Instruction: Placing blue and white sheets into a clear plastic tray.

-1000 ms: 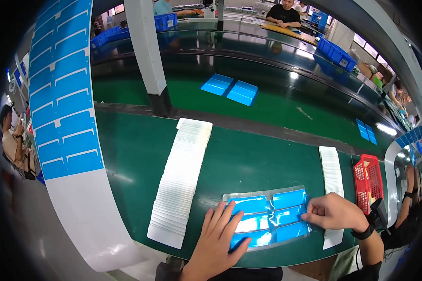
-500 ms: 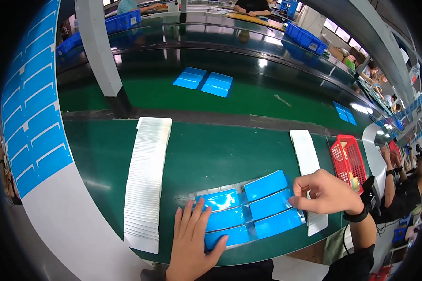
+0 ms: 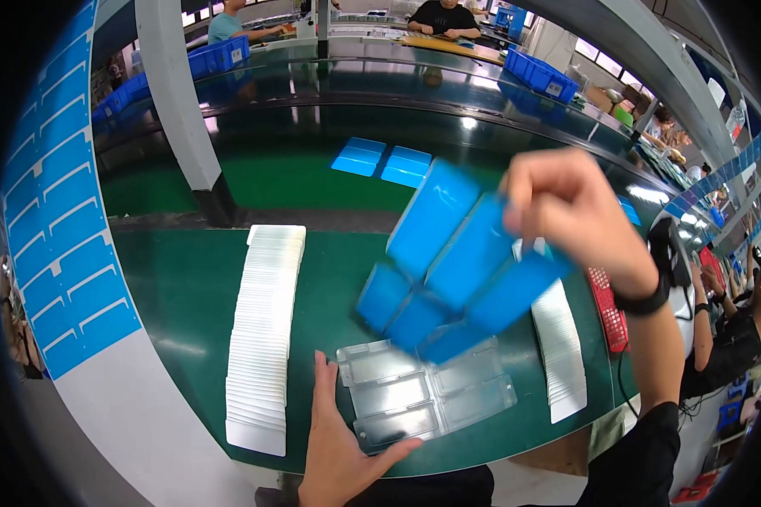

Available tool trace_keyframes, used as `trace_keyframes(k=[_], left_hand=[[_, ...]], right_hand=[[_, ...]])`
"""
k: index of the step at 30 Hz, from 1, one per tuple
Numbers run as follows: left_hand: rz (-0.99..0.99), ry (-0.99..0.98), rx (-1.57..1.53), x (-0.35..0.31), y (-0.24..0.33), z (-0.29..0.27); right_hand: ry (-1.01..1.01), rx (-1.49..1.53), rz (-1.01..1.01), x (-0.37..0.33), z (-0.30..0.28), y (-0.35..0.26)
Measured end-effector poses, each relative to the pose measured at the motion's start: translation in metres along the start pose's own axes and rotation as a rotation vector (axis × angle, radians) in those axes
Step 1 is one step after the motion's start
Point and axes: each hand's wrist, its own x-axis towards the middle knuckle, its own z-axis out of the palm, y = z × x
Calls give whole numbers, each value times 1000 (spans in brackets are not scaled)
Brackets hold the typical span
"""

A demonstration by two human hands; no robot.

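My right hand is raised over the table, its fingers pinched on the right edge of a sheet of several glossy blue panels. The sheet hangs tilted and blurred above a clear, shiny tray with shallow rectangular compartments. Against the tray's left and near edge lies my left hand, fingers stretched and thumb spread, holding nothing. A long fanned row of white cards lies left of the tray. Another row of white cards lies to its right, partly covered by the blue sheet and my right hand.
A red perforated basket stands at the right, partly behind my right arm. Beyond the table runs a green conveyor carrying blue sheets. A grey post rises at its near edge. A long blue-panelled strip curves down the left.
My right hand has lifted the blue sheet off the tray, up and away, uncovering the compartments. My left hand has slid slightly left, off the sheet, to the tray's edge.
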Motion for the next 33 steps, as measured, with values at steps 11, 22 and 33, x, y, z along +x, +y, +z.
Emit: trace_keyframes(k=[11,22,33], left_hand=[[141,157,-10,-5,-1,-1],[-16,329,210,-51,-24,-91],[122,132,642,-54,-49,-100]], right_hand=[[282,-1148,617,-48,-131,77],[-338,-851,355,-177,84,-31],[-223,-648,219,-197,101,-13]])
